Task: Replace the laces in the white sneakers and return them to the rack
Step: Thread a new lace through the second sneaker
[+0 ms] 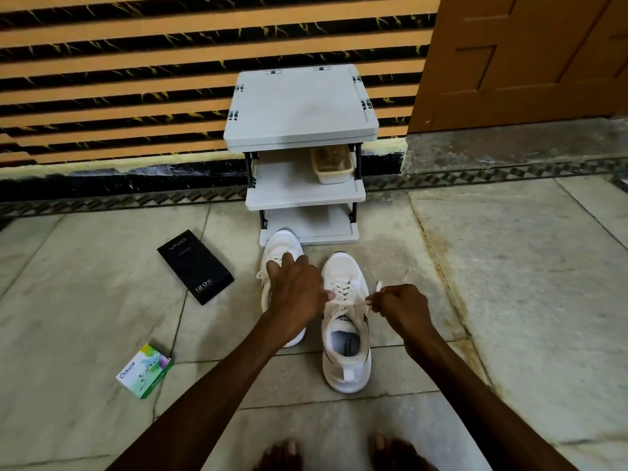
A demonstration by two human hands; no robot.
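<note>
Laces are the matter in hand. Two white sneakers stand side by side on the floor [509, 266], toes at 12 o'clock towards the grey rack [299, 107] and heels at 6 o'clock towards the person's bare feet. The long axis of each runs 12 to 6.

The right hand [401, 307] sits at 3 o'clock from the tongue of the right sneaker [346, 348]. Its grip is clamped on the lace [353, 302], pinched near the tip, and the strand runs taut across from the upper eyelets, square to the shoe's length.

The left hand [295, 290] lies at 9 o'clock from that tongue, spread over the left sneaker [282, 246]. Its thumb reaches over to the crossed laces of the right sneaker. Whether this grip holds a strand or only presses on it, I cannot tell. A loose lace end also shows at the left sneaker's 9 o'clock side.

My judgement is that the right shoe's lacing is being drawn snug. The next pull should go along the 3 o'clock line, with the right hand the nearer one and the left steadying the crossing. Both shoes are off the rack, so the return is not yet done.

At 9 o'clock from the shoes lies a black box [195, 266], and at 7 o'clock a small green carton [144, 370]. A tub [331, 163] sits on the rack's middle shelf.
</note>
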